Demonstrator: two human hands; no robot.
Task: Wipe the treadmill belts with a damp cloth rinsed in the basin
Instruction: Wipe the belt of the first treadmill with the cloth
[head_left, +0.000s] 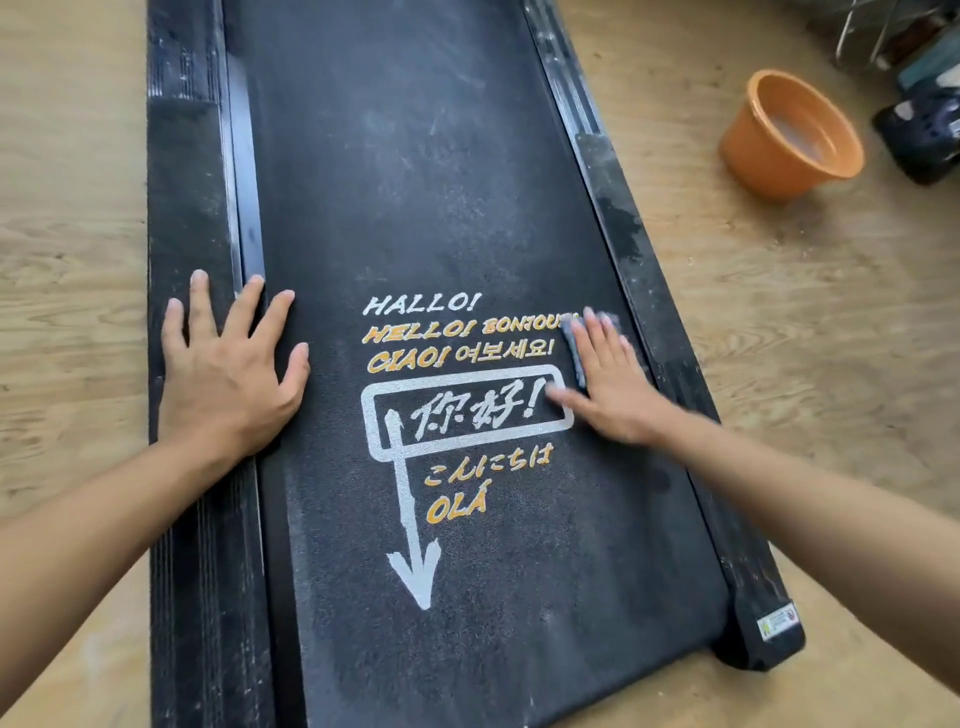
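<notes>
The cloth (574, 345) is mostly hidden under the right grip (613, 384). Only a dark grey edge shows on the grip's 10 o'clock side and past the fingertips, so its full shape cannot be made out. That grip is blurred. At 1 o'clock in the frame, dark clutter (919, 119) is cut off by the edge and hard to identify. The treadmill runs out of view at 12 o'clock and again at 7 o'clock.

The right grip lies flat, fingers straight and close together, thumb out toward 9 o'clock. It presses the cloth onto the belt (441, 182) near the belt's 3 o'clock edge, just beside the right rail (623, 234). The cloth covers the end of "BONJOUR" in the print (457, 353). The left grip (228, 374) is spread wide and holds nothing, palm down across the left rail (187, 208) and the belt's 9 o'clock edge.

The belt is black, dusted grey, with pale streaks toward 12 o'clock. The orange basin (753, 150) stands on the wood floor (779, 312) at 2 o'clock, well apart from the treadmill, with what looks like water inside.
</notes>
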